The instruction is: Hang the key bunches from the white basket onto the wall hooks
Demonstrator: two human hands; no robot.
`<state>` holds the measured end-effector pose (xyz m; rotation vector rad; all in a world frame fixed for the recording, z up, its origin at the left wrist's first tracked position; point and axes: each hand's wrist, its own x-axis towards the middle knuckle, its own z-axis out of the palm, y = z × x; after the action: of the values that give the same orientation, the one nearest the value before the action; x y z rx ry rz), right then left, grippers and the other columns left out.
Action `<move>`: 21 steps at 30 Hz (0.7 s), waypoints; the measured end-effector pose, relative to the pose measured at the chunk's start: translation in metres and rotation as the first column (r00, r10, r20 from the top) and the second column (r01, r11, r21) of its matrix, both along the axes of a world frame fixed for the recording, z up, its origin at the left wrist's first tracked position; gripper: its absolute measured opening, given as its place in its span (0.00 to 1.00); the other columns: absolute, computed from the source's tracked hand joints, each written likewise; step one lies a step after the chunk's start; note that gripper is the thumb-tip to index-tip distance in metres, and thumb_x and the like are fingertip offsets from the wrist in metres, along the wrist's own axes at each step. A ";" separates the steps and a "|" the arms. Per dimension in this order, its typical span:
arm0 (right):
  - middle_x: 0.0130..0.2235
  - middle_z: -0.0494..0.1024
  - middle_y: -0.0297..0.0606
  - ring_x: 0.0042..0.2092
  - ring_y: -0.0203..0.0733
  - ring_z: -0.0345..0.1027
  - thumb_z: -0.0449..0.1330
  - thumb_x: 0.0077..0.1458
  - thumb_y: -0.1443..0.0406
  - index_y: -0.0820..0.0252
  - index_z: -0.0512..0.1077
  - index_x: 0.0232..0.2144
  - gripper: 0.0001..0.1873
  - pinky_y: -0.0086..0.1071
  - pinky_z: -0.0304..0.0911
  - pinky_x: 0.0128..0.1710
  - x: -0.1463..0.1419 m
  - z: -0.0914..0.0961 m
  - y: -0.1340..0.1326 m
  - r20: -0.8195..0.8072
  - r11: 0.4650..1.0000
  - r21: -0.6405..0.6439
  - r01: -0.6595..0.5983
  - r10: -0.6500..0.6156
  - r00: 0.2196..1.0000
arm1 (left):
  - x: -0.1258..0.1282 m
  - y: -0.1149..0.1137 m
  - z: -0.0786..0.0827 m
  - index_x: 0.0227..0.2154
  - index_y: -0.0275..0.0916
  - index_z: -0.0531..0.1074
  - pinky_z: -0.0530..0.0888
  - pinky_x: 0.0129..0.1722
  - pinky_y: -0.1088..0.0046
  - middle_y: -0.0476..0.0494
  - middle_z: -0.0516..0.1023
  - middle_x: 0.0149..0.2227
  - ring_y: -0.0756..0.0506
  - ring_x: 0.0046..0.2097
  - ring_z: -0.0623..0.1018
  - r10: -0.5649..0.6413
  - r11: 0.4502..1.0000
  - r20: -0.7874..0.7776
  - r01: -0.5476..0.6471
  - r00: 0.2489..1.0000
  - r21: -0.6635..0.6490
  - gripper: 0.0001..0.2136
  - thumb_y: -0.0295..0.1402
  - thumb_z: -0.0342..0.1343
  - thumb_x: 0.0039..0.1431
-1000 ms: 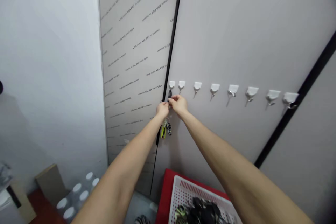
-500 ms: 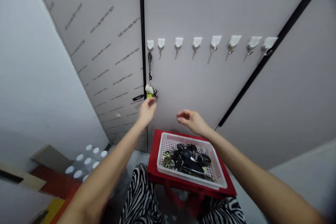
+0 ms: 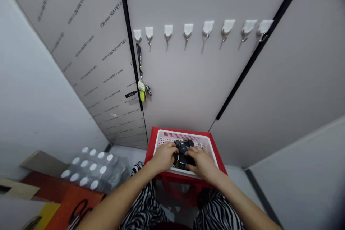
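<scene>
A white plastic basket [image 3: 159,143] holds a heap of dark key fobs and keychains [image 3: 183,148]. My left hand [image 3: 165,156] reaches into its left side, fingers bent and apart at the heap's edge. On the right, my right hand [image 3: 201,163] rests over the dark pieces with its fingers spread and thumb apart. Neither hand visibly lifts anything, and the palms hide part of the heap. A keychain [image 3: 142,91] with a black strap, a pale shell-like charm and a yellow-green piece hangs from the leftmost white hook [image 3: 137,35].
More white adhesive hooks [image 3: 188,30] run in a row across the grey panel. The basket stands on a red box-like support [image 3: 219,158] in front of my knees. Capped bottles [image 3: 93,167] stand at lower left, near black-handled scissors [image 3: 78,214] on an orange surface.
My left hand has left the hanging keychain and come down into the basket. My right hand has also lowered into it from above. The camera view has shifted.
</scene>
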<state>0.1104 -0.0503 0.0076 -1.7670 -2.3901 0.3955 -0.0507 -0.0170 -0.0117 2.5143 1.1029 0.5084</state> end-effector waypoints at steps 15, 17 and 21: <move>0.35 0.65 0.39 0.40 0.45 0.53 0.56 0.34 0.63 0.55 0.64 0.36 0.20 0.36 0.44 0.39 -0.012 -0.003 0.005 0.165 0.999 0.048 0.000 -0.008 0.986 | 0.003 -0.003 0.000 0.28 0.38 0.63 0.61 0.38 0.73 0.47 0.65 0.32 0.49 0.37 0.63 0.171 0.985 -0.031 -0.171 0.985 0.012 0.09 0.23 0.42 0.43; 0.35 0.65 0.39 0.40 0.44 0.53 0.55 0.35 0.63 0.53 0.64 0.36 0.19 0.36 0.44 0.39 -0.013 -0.002 0.006 0.174 0.998 0.051 -0.021 0.012 0.985 | 0.002 -0.004 0.001 0.27 0.38 0.63 0.61 0.36 0.74 0.47 0.65 0.31 0.50 0.36 0.63 0.193 0.981 -0.001 -0.193 0.981 -0.005 0.08 0.24 0.41 0.45; 0.34 0.64 0.40 0.39 0.45 0.54 0.54 0.35 0.62 0.53 0.65 0.34 0.17 0.38 0.44 0.37 -0.015 0.000 0.005 0.220 0.999 0.040 -0.022 0.013 0.975 | 0.000 -0.005 0.003 0.26 0.38 0.61 0.62 0.35 0.75 0.48 0.65 0.30 0.50 0.35 0.63 0.245 0.970 0.124 -0.243 0.962 -0.030 0.06 0.25 0.40 0.46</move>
<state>0.0953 -0.0448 0.0079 -1.8613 -2.5407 0.1565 -0.0511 -0.0219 -0.0091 2.3088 1.3688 0.7137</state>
